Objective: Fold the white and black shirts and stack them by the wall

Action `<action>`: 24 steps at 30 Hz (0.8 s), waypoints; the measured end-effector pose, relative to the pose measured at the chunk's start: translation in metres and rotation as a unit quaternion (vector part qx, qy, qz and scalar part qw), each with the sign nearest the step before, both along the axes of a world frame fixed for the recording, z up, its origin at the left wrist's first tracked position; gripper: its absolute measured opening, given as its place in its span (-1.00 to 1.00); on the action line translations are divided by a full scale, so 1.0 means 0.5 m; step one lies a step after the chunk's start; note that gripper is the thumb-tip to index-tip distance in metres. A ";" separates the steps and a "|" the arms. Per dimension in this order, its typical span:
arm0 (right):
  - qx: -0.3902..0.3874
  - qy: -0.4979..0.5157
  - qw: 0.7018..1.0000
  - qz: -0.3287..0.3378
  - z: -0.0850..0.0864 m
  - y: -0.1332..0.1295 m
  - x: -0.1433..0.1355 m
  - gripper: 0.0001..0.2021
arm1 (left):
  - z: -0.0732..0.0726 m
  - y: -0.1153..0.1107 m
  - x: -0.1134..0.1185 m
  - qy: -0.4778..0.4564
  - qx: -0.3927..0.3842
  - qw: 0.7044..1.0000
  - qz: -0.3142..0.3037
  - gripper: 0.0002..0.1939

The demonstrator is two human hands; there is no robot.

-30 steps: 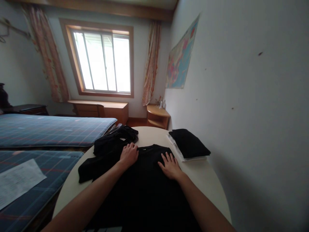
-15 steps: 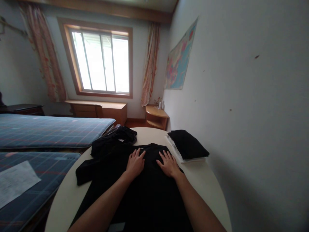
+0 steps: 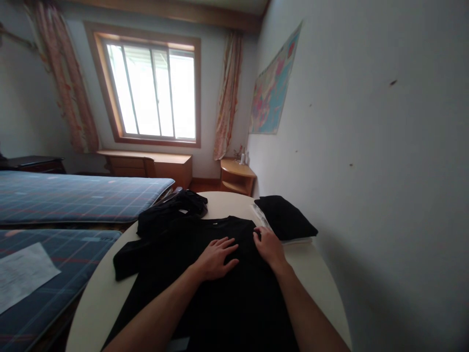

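A black shirt (image 3: 242, 293) is spread over the round table, with one sleeve (image 3: 128, 259) stretched out to the left and its collar at the far end. On the middle of its chest my left hand (image 3: 216, 259) rests flat, fingers and thumb apart. My right hand (image 3: 270, 248) is at the shirt's right shoulder edge, its fingers bent and close together on the cloth; the fingertips are partly hidden. Just beyond it lies folded black clothing (image 3: 289, 217) on a white and clear layer. No right sleeve shows.
A rumpled black garment (image 3: 172, 210) lies at the back left of the cream table (image 3: 330, 303). Plaid mattresses (image 3: 88, 195) stand to the left, one with a paper sheet (image 3: 25, 274) on it. The white wall (image 3: 384, 205) rises close on the right.
My left hand has slid nearer and to the right across the shirt. My right hand has moved right to the shirt's edge, and its spread fingers have drawn together and bent.
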State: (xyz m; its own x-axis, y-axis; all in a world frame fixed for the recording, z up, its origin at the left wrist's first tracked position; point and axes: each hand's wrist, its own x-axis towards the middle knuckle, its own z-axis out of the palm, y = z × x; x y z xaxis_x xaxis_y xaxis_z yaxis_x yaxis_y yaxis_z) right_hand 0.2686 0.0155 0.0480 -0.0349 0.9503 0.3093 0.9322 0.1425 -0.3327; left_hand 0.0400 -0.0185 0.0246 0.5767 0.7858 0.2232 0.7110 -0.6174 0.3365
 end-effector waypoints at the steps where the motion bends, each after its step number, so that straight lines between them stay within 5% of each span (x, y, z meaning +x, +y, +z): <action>1: -0.018 -0.012 0.999 -0.036 0.009 -0.006 0.008 -0.66 | -0.002 0.000 0.001 0.004 -0.004 1.000 0.000 -0.43; 4: -0.099 -0.070 0.985 -0.124 0.025 -0.025 0.025 -0.68 | -0.005 0.003 -0.001 0.013 -0.008 1.000 -0.001 -0.39; 8: -0.160 -0.111 0.969 -0.152 0.027 -0.038 0.029 -0.65 | -0.005 0.004 -0.003 0.008 -0.008 1.000 -0.007 -0.40; 19: -0.193 -0.084 0.971 -0.115 0.007 -0.022 0.046 -0.64 | -0.011 0.004 -0.003 -0.009 0.007 1.000 -0.008 -0.47; 24: -0.208 -0.007 0.977 -0.045 -0.016 0.004 0.073 -0.66 | -0.012 0.003 -0.005 -0.009 0.014 1.000 -0.014 -0.47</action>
